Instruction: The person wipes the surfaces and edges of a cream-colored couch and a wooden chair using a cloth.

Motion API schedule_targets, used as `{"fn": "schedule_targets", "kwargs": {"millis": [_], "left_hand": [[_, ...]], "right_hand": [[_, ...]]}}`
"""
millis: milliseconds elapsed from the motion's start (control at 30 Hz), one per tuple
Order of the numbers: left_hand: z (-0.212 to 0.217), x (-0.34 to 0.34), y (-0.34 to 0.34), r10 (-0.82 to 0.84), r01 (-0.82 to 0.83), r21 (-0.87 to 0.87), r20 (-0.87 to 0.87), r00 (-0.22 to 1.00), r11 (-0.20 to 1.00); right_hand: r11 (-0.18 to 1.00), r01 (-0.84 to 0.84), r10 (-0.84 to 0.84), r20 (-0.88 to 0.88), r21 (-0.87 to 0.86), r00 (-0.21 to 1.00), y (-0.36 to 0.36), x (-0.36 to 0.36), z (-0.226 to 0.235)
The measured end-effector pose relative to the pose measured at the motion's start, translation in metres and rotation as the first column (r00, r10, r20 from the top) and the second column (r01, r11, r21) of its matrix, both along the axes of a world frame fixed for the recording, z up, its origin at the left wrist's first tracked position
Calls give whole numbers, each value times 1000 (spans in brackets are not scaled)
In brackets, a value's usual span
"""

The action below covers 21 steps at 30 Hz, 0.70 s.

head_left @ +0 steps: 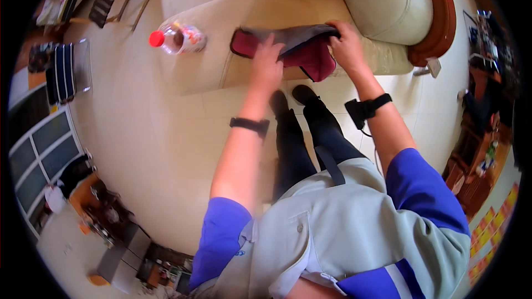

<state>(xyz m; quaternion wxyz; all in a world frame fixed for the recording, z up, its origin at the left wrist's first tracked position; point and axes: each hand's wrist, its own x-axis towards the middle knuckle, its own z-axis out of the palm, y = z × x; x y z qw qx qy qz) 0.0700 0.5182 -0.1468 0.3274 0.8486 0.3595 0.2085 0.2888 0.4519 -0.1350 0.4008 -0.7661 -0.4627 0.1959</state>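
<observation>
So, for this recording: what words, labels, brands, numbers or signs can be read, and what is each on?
None reads clearly enough to quote.
Red-capped bottle: printed label, too small and blurred to read.
Red-and-yellow sheets near the right edge: any print is too small to read.
Grey-and-blue shirt: small blue mark, unreadable.
Maroon-and-grey cloth item: no lettering that I can make out.

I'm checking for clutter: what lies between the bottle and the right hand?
In the head view, most of the cloth lies between the bottle and the right hand, with the left hand over it.
</observation>
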Motion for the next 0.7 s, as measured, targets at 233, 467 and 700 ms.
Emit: {"fn": "schedule_targets", "kwargs": {"millis": [233,467,700], "left_hand": [[-54,-36,-4,-192,230,17,-495,848,973],[-50,-5,-7,-180,286,119,-539,823,951],[-55,109,-12,-430,473,58,-331,840,879]], "right_hand": [[964,-51,153,387,-262,909,-23,-93,-69],[996,-28,51,308,-80,950,-37,-75,-88],[949,215,-74,500,-230,863,-71,19,-71]]}}
